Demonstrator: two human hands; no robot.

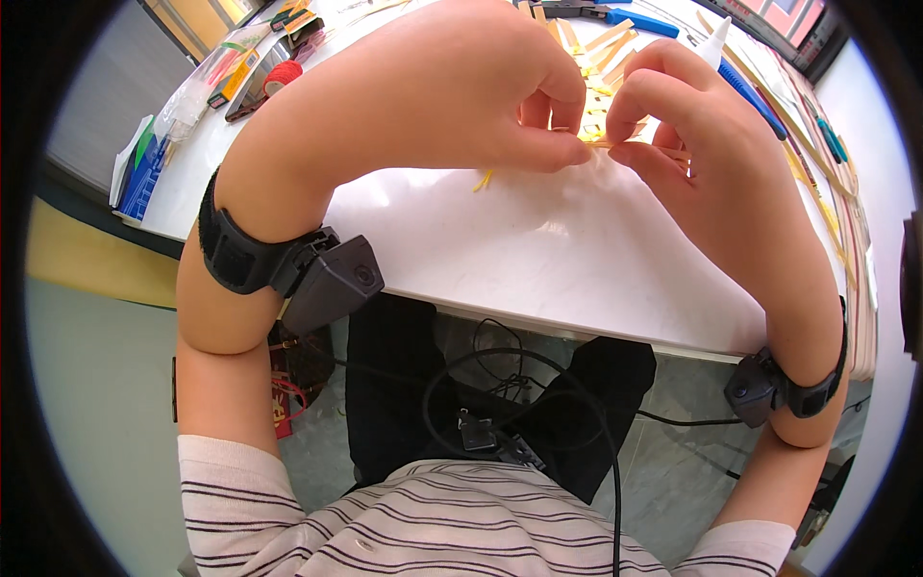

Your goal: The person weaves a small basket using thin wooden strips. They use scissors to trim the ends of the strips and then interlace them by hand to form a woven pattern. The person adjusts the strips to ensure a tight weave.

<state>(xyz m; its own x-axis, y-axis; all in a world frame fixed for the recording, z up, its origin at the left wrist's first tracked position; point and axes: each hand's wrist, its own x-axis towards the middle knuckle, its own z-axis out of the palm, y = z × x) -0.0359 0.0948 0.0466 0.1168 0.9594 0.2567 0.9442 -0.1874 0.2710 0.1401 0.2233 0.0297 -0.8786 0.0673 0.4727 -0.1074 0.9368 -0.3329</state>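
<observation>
Over the white table [500, 231], my left hand [471, 91] pinches a thin tan strip [598, 145] between thumb and fingers. My right hand [707, 130] grips the same strip a short way to the right, its thumb and forefinger closed on it. Just beyond the fingertips lies a piece woven of flat pale strips with yellow bits [598, 91]; my left hand covers part of it. Whether the thin strip is joined to that piece, I cannot tell. A small yellow tie end [483, 181] pokes out below my left hand.
At the far left are a red thread spool [282, 76], small boxes [234, 79] and a clear plastic bag [188, 108]. A white-nozzled bottle [713, 43], a blue-handled tool [753, 99] and long strips lie at the right. A black cable [615, 462] loops over my lap.
</observation>
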